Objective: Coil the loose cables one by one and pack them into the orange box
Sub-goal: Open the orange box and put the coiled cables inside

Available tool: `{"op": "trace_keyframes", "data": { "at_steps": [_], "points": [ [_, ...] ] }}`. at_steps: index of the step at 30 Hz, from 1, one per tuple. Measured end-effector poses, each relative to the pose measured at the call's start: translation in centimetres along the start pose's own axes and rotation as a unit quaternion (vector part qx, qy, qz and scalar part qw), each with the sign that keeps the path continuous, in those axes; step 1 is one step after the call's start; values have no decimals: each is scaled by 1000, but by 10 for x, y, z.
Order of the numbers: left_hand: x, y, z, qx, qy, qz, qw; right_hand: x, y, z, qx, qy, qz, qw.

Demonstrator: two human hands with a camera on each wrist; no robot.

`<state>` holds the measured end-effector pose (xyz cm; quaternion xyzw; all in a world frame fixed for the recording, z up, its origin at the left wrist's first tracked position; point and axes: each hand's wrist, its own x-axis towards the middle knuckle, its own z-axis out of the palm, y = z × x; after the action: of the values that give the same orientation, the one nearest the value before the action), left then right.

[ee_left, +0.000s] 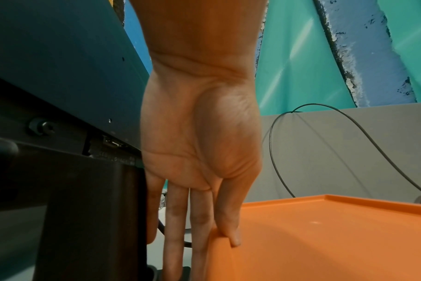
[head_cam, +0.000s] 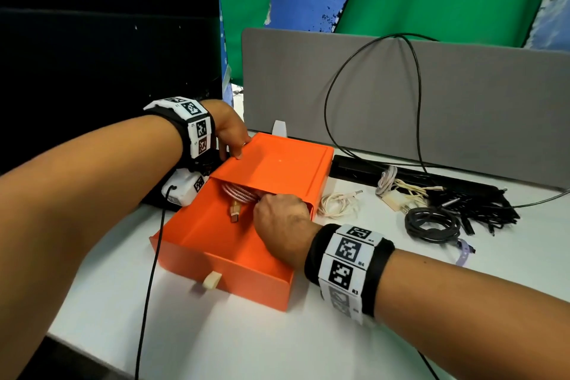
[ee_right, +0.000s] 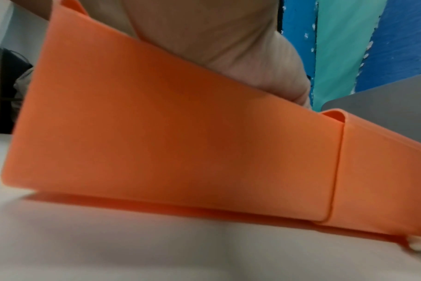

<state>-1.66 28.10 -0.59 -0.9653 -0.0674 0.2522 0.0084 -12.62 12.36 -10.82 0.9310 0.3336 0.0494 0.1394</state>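
While the left hand (head_cam: pixel 229 133) is pinching the box (head_cam: pixel 277 163) sleeve's 10 o'clock corner, the right hand (head_cam: pixel 282 214), fingers hidden so grip unclear, is tucking the pink cable (head_cam: pixel 239 193) inside; next, fetching the white cable (head_cam: pixel 337 202) at 3 o'clock.

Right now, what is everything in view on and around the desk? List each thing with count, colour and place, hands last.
orange box: one, orange, left-centre of the desk, its drawer pulled out toward the camera.
braided cable: one, pink-and-white with a copper plug, coiled inside the drawer, part under the box's cover.
white cable: one, cream, loose on the desk just right of the box.
dark coiled cable: one, dark grey, on the desk at right.
black cable pile: count unclear, black, far right beside the divider.
pale tangled cables: count unclear, white and cream, by the black strip.
divider: one, grey, behind the desk.
left hand: grips the box's far-left corner.
right hand: inside the drawer, on the braided cable.
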Motion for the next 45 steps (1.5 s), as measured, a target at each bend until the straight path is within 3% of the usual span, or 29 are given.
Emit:
{"op": "trace_keyframes", "data": {
  "at_steps": [10,12,16,19,21,28,36,40,43,45],
  "points": [
    [3,0,-1,-8,3,-5,1000,7,-7,-8,-34,-13,-5,999],
    [4,0,-1,-7,4,-3,1000,9,-6,-3,-30,-31,-23,999],
    [5,-2,-2,-6,6,3,1000,-1,1,-4,73,-63,17,995],
    [4,-2,-1,-3,7,5,1000,-10,8,-14,42,-102,-21,994],
    [3,-1,-1,-5,10,6,1000,-12,12,-20,5,-92,-49,994],
    [6,-2,-1,-10,9,4,1000,-19,1,-25,0,-19,-27,999],
    [17,-6,1,-18,16,2,1000,-16,9,-26,-7,-4,-45,999],
    [21,-7,0,-29,19,13,999,-20,37,-55,73,21,-47,996],
    [22,-8,-1,-28,18,18,999,-24,83,-80,93,95,20,991],
    [21,-8,0,-20,21,22,999,-26,116,-81,78,83,59,992]
  ]
}}
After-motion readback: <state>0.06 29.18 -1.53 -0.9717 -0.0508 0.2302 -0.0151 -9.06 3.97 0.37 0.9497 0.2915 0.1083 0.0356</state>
